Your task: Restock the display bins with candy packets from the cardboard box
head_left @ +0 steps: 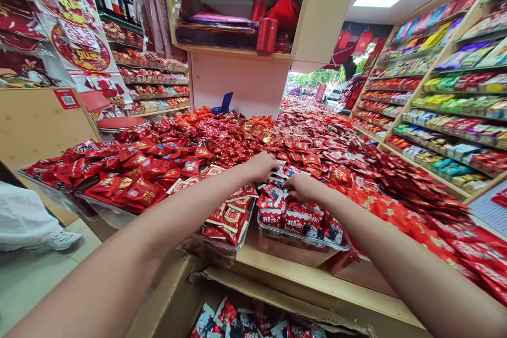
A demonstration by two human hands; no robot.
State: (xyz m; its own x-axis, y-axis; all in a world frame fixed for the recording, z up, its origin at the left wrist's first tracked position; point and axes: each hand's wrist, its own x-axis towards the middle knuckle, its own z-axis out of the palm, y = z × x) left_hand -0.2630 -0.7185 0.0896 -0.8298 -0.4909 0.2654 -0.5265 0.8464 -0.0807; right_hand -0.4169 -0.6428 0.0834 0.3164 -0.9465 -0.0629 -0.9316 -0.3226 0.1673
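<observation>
My left hand (262,167) reaches over the clear plastic tray in the middle. Its fingers are curled down at the back of the small red, white and blue sweet packets (295,220); what lies in them is hidden. My right hand (304,188) is bent in a pinch just to the right and nearer. Its fingertips press on one of the same packets, partly covered by the hand. These packets fill the clear tray (304,243) up to its front rim. Below, an open cardboard box (253,274) holds more of the same kind.
Trays of red packets (146,185) stand to the left, with a heap of red packets (317,132) behind and right. A blue scoop-like object (224,103) rests at the back. Stocked shelves (447,95) line the right wall. A person's white shoe (63,239) shows at far left.
</observation>
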